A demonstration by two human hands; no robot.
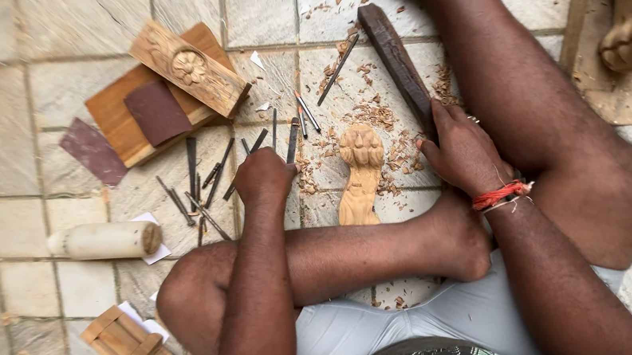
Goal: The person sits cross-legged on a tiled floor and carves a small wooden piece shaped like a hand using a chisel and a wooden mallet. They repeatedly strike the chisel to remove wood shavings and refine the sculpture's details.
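Right hand (464, 153): fingers closed around the lower end of a dark wooden mallet (397, 63) lying on the tiled floor (3, 184).
Left hand (264, 177): curled, fingertips down among the loose chisels (204, 185); whether it pinches one cannot be told.
Carved lion paw (360, 172): pale wood, flat on the floor between both hands, ringed by wood chips (372, 110).
Doing it well: a judgement only, the chosen blade should match the paw's grooves, and the mallet wants a firm grip near its end.
Further out: carved flower block (188, 66) on a board, sandpaper (157, 112), a pale wooden cylinder (105, 240).
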